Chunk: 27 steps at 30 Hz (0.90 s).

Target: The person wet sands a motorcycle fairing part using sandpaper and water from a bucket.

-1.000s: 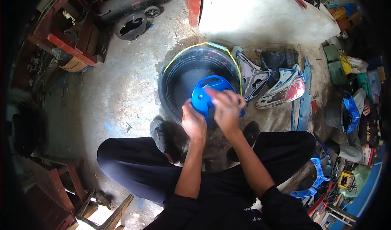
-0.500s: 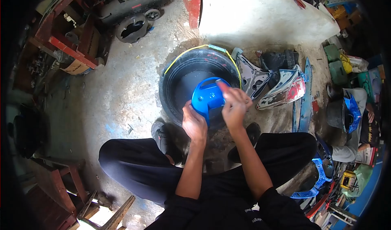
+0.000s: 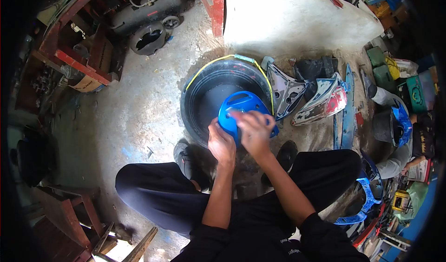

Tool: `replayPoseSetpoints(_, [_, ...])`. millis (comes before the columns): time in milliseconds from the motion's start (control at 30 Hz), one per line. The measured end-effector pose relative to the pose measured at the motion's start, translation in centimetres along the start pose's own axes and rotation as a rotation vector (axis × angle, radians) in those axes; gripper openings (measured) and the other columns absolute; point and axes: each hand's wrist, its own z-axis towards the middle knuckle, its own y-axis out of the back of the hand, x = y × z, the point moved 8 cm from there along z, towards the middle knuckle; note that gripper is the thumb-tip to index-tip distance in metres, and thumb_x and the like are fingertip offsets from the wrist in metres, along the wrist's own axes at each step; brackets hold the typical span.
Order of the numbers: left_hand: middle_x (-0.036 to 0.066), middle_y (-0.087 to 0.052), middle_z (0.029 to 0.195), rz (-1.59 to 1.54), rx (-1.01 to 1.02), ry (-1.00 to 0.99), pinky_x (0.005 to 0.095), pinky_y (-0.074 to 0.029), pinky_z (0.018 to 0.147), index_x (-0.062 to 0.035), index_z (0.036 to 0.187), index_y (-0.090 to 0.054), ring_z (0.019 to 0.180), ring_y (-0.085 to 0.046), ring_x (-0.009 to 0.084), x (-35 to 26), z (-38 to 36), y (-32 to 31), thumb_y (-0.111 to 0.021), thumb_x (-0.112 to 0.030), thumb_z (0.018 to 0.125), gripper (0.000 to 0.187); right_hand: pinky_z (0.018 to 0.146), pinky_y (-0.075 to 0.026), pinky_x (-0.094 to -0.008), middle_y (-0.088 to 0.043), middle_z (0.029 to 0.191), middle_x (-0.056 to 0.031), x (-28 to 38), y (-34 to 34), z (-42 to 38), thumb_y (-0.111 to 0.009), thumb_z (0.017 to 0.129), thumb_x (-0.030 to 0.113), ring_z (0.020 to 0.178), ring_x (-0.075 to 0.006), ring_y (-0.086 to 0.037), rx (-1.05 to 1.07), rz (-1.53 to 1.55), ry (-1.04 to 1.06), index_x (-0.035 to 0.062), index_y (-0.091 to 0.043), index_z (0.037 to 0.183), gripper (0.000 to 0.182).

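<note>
A glossy blue panel (image 3: 242, 103) with a slot near its top is held over a black bucket (image 3: 191, 109). My left hand (image 3: 221, 142) is closed on the panel's lower left edge. My right hand (image 3: 254, 131), somewhat blurred, has its fingers closed round a small reddish piece (image 3: 236, 115) against the panel's face. The bucket stands on the floor between my feet, with a yellow handle (image 3: 209, 65) along its rim and a dark, wet-looking inside.
Worn white and red panels (image 3: 320, 105) and a long blue strip (image 3: 341, 116) lie right of the bucket. Further right, another person's arm (image 3: 415, 162) and a dark container (image 3: 384, 126) show. A wooden stool (image 3: 76, 211) stands lower left.
My right hand has moved left and down across the panel with the reddish piece. More of the panel's right part now shows. My left hand keeps its hold.
</note>
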Motion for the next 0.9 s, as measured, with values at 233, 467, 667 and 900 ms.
replayPoseSetpoints(233, [0.026, -0.072, 0.091, -0.035, -0.004, 0.011, 0.0518, -0.055, 0.070, -0.0063, 0.121, -0.062, 0.082, -0.071, 0.0460, 0.0, -0.1, -0.1, -0.051, -0.013, 0.105, 0.021, 0.105, -0.030, -0.0475, -0.073, 0.110, -0.0007, -0.1, 0.9, 0.1, -0.066, 0.082, 0.002, 0.114, -0.0245, -0.062, 0.041, 0.050, 0.100, 0.0174, -0.081, 0.103, 0.030])
replayPoseSetpoints(467, [0.025, -0.072, 0.092, -0.023, -0.007, 0.005, 0.0507, -0.055, 0.071, -0.0052, 0.120, -0.062, 0.084, -0.071, 0.0452, -0.3, -0.1, 0.0, -0.049, -0.013, 0.106, 0.021, 0.103, -0.033, -0.0462, -0.074, 0.110, -0.0012, -0.7, 1.8, 0.9, -0.064, 0.083, 0.001, 0.108, -0.0259, -0.062, -0.007, 0.062, 0.043, 0.0137, -0.079, 0.110, 0.033])
replayPoseSetpoints(667, [0.026, -0.072, 0.092, -0.002, -0.024, -0.040, 0.0475, -0.055, 0.071, -0.0036, 0.118, -0.063, 0.083, -0.072, 0.0435, -0.5, -0.1, 0.3, -0.047, -0.012, 0.107, 0.021, 0.103, -0.033, -0.0447, -0.073, 0.108, -0.0006, -2.4, 2.2, 0.4, -0.068, 0.084, 0.005, 0.111, -0.0237, -0.062, -0.078, 0.029, -0.098, 0.0150, -0.080, 0.104, 0.026])
replayPoseSetpoints(900, [0.026, -0.072, 0.092, 0.012, -0.037, -0.068, 0.0492, -0.055, 0.071, -0.0028, 0.118, -0.063, 0.083, -0.071, 0.0450, -0.3, -0.1, 0.3, -0.049, -0.011, 0.105, 0.021, 0.104, -0.031, -0.0432, -0.074, 0.111, 0.0000, -4.3, 3.5, -0.1, -0.065, 0.086, 0.005, 0.109, -0.0237, -0.062, -0.168, -0.010, -0.153, 0.0155, -0.080, 0.099, 0.022])
